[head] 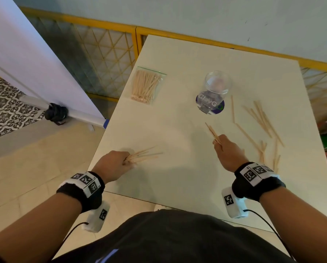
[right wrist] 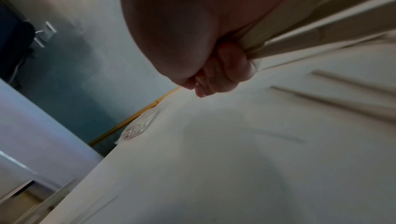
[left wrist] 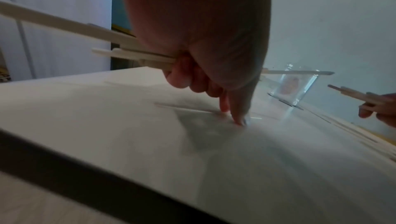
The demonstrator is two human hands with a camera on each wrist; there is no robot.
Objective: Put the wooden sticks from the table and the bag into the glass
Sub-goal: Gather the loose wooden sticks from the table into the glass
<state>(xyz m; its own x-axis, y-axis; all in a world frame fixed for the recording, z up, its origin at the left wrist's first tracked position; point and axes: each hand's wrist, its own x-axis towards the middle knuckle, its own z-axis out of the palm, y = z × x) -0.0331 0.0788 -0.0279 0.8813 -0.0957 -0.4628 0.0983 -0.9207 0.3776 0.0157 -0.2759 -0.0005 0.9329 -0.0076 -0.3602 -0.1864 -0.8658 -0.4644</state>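
Observation:
My left hand [head: 119,158] grips a fanned bundle of wooden sticks [head: 147,153] near the table's left edge; in the left wrist view the bundle [left wrist: 133,51] passes through my curled fingers while two fingertips [left wrist: 240,121] touch the tabletop. My right hand [head: 227,149] holds a few sticks [head: 212,132] at mid-table, below the glass; its fist [right wrist: 216,78] is closed round them. The clear glass [head: 216,84] stands upright at the back centre on a round purple coaster. A clear zip bag [head: 146,85] full of sticks lies at the back left. Several loose sticks [head: 261,118] lie scattered on the right.
The white table [head: 177,177] has its left edge right by my left hand and its near edge close to my body. A white roll-up screen and its black base [head: 56,112] stand on the floor to the left. A yellow lattice railing [head: 105,52] runs behind.

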